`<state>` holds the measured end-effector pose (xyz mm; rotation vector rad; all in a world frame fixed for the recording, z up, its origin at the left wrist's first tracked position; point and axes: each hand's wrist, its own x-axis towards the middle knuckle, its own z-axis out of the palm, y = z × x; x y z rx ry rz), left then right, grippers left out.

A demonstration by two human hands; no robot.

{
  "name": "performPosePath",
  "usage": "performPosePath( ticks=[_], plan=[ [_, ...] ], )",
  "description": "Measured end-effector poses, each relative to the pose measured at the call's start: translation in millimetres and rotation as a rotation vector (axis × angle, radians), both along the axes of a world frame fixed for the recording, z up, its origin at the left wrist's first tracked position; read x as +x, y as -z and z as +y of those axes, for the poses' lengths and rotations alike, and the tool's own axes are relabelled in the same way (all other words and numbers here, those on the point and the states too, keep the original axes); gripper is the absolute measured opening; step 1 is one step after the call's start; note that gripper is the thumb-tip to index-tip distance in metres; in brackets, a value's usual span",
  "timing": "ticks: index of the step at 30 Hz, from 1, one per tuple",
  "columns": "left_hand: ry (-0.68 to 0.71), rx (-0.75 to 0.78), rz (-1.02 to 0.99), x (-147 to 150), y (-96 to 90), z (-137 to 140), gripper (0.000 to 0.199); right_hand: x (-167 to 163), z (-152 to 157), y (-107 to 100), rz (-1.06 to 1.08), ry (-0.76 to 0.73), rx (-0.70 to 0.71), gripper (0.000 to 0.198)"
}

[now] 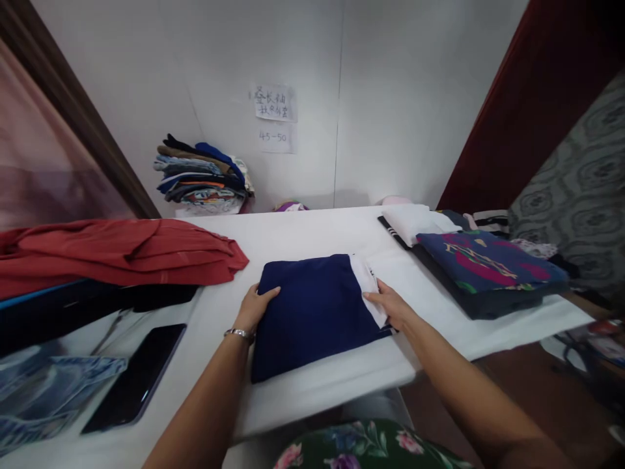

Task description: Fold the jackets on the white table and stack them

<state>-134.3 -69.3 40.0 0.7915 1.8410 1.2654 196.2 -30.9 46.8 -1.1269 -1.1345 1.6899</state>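
A folded navy blue garment [312, 312] with a white band along its right side lies on the white-covered table [303, 234] in front of me. My left hand [254, 307] grips its left edge, thumb on top and fingers tucked underneath. On the opposite side my right hand [388, 305] holds the white band, its thumb pressing on top and the other fingers mostly hidden behind the edge. The garment's exact kind does not show in its folded state.
Red clothing [117, 254] and a black phone [139, 374] lie at left, near jeans [53, 391]. Folded clothes, a patterned one [488, 260] on top, sit at right. Behind stands a tall clothes stack [202, 176]; paper notes [276, 104] hang on the wall.
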Motion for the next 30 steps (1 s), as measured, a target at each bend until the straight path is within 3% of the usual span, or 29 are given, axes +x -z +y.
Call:
performPosePath(
  ticks=[6, 9, 11, 15, 18, 20, 24, 30],
  plan=[
    [0.056, -0.054, 0.343, 3.8, 7.9, -1.5, 0.08, 16.1, 4.2, 13.0, -0.067, 0.086, 0.086, 0.058],
    [0.1, -0.068, 0.456, 6.3, 9.3, -4.8, 0.078, 25.7, 7.2, 24.0, -0.267, 0.124, 0.134, 0.07],
    [0.104, -0.037, 0.563, 7.3, 7.8, -6.0, 0.073, 29.8, 11.6, 26.2, -0.467, 0.217, 0.262, 0.077],
    [0.154, 0.015, 0.805, 9.7, -6.8, -0.4, 0.065, 24.7, 33.4, 12.5, -0.715, 0.278, 0.507, 0.064],
    [0.246, 0.041, 0.973, 14.9, -22.7, 14.3, 0.059, 10.3, 62.6, -2.9, -0.844, 0.22, 0.512, 0.045],
    [0.321, 0.058, 1.058, 18.3, -27.4, 26.9, 0.055, -0.1, 83.5, -8.7, -0.905, 0.19, 0.472, 0.042],
    [0.435, -0.064, 1.039, 18.3, -16.0, 45.6, 0.053, -13.4, 115.1, -7.5, -0.905, 0.235, 0.471, 0.036],
    [0.408, -0.169, 0.958, 11.7, 1.7, 46.1, 0.06, -14.4, 128.1, 13.1, -0.996, 0.308, 0.509, 0.027]
  ],
)
